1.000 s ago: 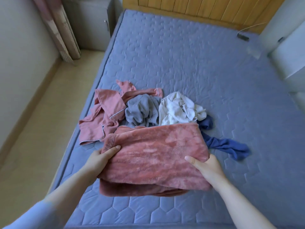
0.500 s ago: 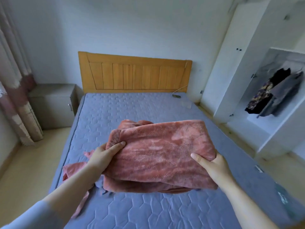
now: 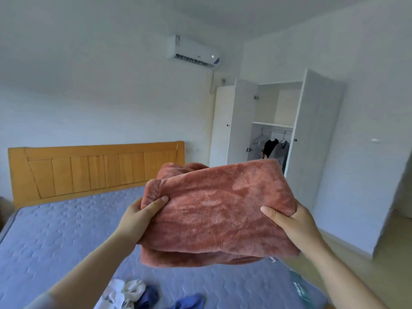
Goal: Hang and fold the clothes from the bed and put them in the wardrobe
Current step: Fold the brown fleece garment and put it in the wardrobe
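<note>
i am gripping the folded fleece (image 3: 214, 210) at its 2 ends, left hand (image 3: 138, 216) and right hand (image 3: 294, 226) clamped on, since it's soft, floppy and probably light.

Pink fleece garment (image 3: 218, 210); blue hexagon-quilted bed (image 3: 55, 237); white wardrobe (image 3: 316, 130).

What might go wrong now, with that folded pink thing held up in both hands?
1. The left hand and right hand grip the folded pink fleece only at its ends, and its lower layers sag, so the fold may slip open.
2. Held this high, it hides the lower part of the open wardrobe, so placing it could brush the hanging clothes.
</note>
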The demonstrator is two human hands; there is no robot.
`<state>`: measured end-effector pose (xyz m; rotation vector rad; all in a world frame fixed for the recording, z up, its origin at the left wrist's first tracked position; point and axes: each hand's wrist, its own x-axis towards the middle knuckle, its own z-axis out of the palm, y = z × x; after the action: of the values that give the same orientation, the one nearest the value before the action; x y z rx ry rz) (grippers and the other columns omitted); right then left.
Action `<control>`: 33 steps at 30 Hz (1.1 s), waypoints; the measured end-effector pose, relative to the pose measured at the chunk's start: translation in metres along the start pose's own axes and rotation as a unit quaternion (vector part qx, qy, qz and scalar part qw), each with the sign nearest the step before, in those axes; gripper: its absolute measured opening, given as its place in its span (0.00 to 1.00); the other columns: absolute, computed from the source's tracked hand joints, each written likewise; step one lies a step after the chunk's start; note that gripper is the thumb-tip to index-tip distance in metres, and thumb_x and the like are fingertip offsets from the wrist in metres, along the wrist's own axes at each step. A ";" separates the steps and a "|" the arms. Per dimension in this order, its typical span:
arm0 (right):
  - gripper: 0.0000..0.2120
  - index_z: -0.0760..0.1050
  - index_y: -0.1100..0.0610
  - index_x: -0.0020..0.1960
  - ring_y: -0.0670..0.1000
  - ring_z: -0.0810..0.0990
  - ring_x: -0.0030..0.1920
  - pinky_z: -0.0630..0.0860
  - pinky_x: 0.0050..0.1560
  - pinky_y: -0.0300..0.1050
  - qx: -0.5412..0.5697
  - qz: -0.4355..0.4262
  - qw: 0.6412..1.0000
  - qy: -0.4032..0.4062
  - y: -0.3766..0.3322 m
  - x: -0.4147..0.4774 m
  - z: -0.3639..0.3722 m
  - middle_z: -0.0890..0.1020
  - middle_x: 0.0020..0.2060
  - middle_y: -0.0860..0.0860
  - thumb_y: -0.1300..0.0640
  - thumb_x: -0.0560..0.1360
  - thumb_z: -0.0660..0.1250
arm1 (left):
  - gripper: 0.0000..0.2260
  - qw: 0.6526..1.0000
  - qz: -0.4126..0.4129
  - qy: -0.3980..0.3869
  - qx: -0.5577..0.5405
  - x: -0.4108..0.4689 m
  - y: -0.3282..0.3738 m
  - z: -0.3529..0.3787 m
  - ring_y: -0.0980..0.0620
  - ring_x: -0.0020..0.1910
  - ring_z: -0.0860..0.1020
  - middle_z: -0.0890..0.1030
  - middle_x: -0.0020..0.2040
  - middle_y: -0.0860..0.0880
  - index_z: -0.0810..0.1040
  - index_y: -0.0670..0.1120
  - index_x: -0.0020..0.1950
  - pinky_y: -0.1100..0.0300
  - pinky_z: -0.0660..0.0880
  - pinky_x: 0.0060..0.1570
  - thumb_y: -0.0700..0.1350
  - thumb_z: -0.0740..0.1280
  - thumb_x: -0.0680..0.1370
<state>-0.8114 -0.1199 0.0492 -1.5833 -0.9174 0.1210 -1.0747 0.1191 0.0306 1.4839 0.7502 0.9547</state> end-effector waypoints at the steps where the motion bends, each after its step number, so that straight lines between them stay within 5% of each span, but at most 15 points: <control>1: 0.22 0.80 0.44 0.51 0.38 0.83 0.42 0.76 0.40 0.35 -0.009 -0.005 1.000 0.014 -0.001 0.002 -0.027 0.85 0.43 0.37 0.38 0.60 0.77 | 0.25 1.000 0.006 -0.012 -0.004 0.000 0.006 0.026 0.51 0.48 0.83 0.86 0.43 0.54 0.82 0.54 0.49 0.52 0.79 0.50 0.66 0.76 0.58; 8: 0.28 0.79 0.42 0.50 0.34 0.81 0.40 0.73 0.33 0.24 -0.068 -0.022 0.991 0.112 -0.001 0.010 -0.185 0.84 0.42 0.34 0.31 0.56 0.77 | 0.30 0.992 0.039 -0.106 -0.048 0.010 0.042 0.191 0.51 0.50 0.83 0.86 0.47 0.53 0.82 0.53 0.51 0.50 0.78 0.56 0.68 0.75 0.55; 13: 0.26 0.79 0.36 0.50 0.36 0.82 0.43 0.76 0.44 0.38 -0.092 -0.017 0.980 0.174 0.015 0.024 -0.262 0.85 0.44 0.36 0.30 0.55 0.77 | 0.28 0.980 0.069 -0.174 -0.071 0.030 0.055 0.288 0.52 0.47 0.84 0.86 0.46 0.54 0.82 0.52 0.50 0.53 0.78 0.51 0.67 0.75 0.56; 18: 0.19 0.79 0.35 0.47 0.32 0.81 0.42 0.73 0.41 0.33 -0.127 -0.015 0.968 0.216 0.033 0.052 -0.307 0.83 0.42 0.31 0.35 0.58 0.77 | 0.31 0.969 0.086 -0.214 -0.090 0.070 0.056 0.368 0.55 0.45 0.84 0.86 0.45 0.54 0.82 0.50 0.51 0.58 0.77 0.46 0.66 0.75 0.55; 22: 0.22 0.78 0.40 0.50 0.33 0.81 0.41 0.73 0.38 0.28 -0.147 -0.011 0.957 0.249 0.042 0.081 -0.332 0.83 0.43 0.31 0.36 0.58 0.76 | 0.31 0.959 0.086 -0.252 -0.100 0.111 0.062 0.423 0.54 0.45 0.84 0.86 0.46 0.53 0.82 0.51 0.52 0.56 0.78 0.47 0.67 0.76 0.55; 29: 0.34 0.78 0.38 0.53 0.35 0.82 0.43 0.76 0.43 0.35 -0.181 -0.005 0.933 0.312 0.070 0.131 -0.391 0.83 0.45 0.32 0.25 0.51 0.74 | 0.28 0.936 0.082 -0.318 -0.126 0.162 0.065 0.530 0.53 0.43 0.85 0.86 0.46 0.53 0.81 0.52 0.52 0.56 0.78 0.45 0.65 0.76 0.58; 33: 0.30 0.79 0.38 0.51 0.35 0.82 0.44 0.76 0.40 0.30 -0.186 -0.003 0.927 0.325 0.095 0.148 -0.431 0.84 0.45 0.33 0.29 0.53 0.76 | 0.26 0.925 0.072 -0.346 -0.144 0.174 0.058 0.598 0.53 0.42 0.85 0.86 0.45 0.54 0.80 0.52 0.54 0.59 0.78 0.40 0.62 0.79 0.61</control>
<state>-0.4265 -0.3659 0.1359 -1.7984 -0.4292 -0.5874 -0.4692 -0.0152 0.1093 1.4835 -0.0143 0.5453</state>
